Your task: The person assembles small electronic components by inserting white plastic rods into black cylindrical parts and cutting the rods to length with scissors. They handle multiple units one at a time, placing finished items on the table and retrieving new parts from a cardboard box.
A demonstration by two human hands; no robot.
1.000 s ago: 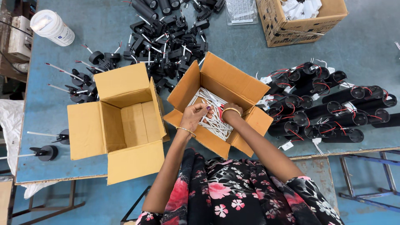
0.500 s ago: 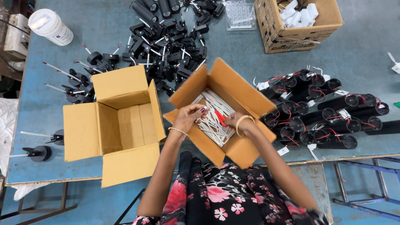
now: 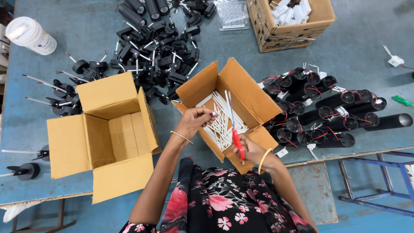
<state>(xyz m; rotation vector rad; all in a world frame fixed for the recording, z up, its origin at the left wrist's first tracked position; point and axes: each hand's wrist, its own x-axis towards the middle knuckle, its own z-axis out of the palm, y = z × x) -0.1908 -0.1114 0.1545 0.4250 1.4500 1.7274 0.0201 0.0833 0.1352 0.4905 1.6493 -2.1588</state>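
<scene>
An open cardboard box (image 3: 250, 92) sits at the table's near edge, holding several thin white rods (image 3: 217, 121). My right hand (image 3: 250, 151) grips red-handled scissors (image 3: 235, 131) whose blades point up over the rods. My left hand (image 3: 196, 121) hovers above the box's left side with fingers pinched together; whether it holds a rod I cannot tell.
An empty larger cardboard box (image 3: 108, 131) lies open to the left. Black tube housings with red wires (image 3: 336, 112) lie to the right, a heap of black brackets (image 3: 155, 51) behind. A white tub (image 3: 30, 34), a clear tray (image 3: 230, 15) and a box of white parts (image 3: 293, 21) stand at the back.
Both hands were down among the rods; now my right hand has drawn back to the near edge, raising the scissors, and my left hand has lifted to the box's left side.
</scene>
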